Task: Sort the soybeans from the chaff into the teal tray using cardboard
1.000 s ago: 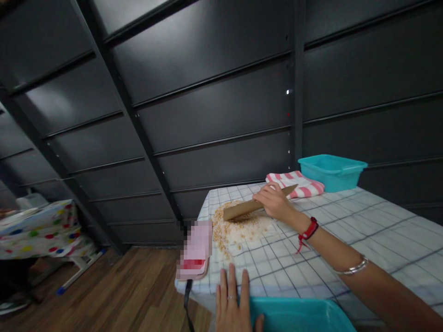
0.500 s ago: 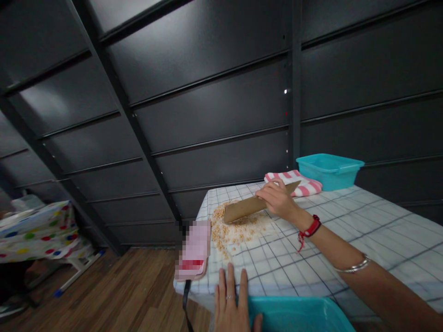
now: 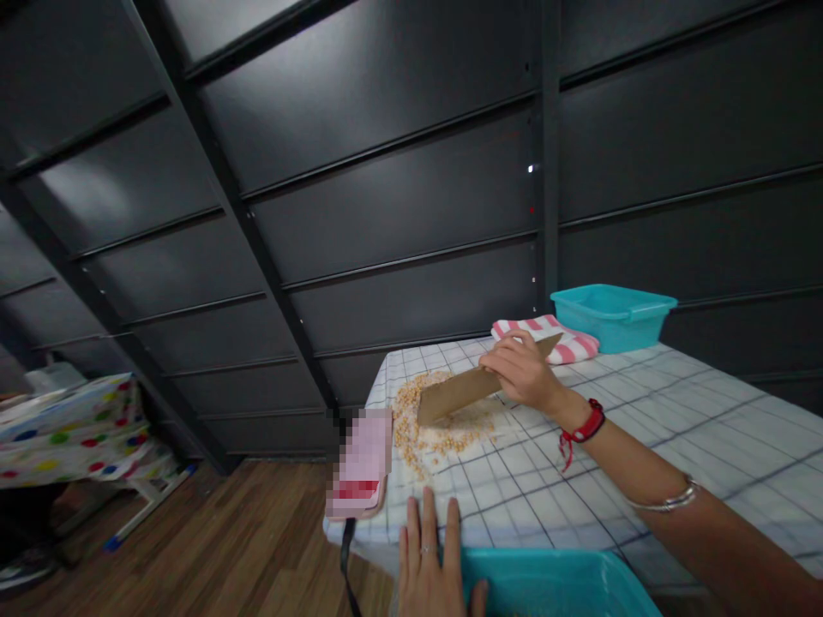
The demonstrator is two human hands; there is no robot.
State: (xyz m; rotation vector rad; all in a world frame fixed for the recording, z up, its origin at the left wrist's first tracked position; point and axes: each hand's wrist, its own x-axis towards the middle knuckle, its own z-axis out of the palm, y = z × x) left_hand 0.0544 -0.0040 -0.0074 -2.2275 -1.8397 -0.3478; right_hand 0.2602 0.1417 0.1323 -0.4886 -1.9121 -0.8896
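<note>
My right hand [image 3: 522,370] grips a long strip of brown cardboard [image 3: 453,397] by its upper edge. The strip stands on edge among yellow kernels or beans [image 3: 406,420] mixed with white grains like rice [image 3: 476,428], which are spread over the checked tablecloth [image 3: 533,488]. At the table's front edge my left hand [image 3: 429,566] lies flat with its fingers stretched out. Its thumb is by the left wall of a near turquoise basin [image 3: 546,559], only partly in view, with a few bits at the bottom.
A pink phone [image 3: 363,458], blurred out in part, lies at the table's left edge with a black strap [image 3: 345,557] hanging down. A striped pink-and-white towel [image 3: 579,345] and a second turquoise basin [image 3: 614,321] are at the back. A dotted-cloth table [image 3: 77,428] stands far left.
My right hand and the cardboard have shifted slightly to the right, and the strip now stands more upright. My left hand stays where it was.
</note>
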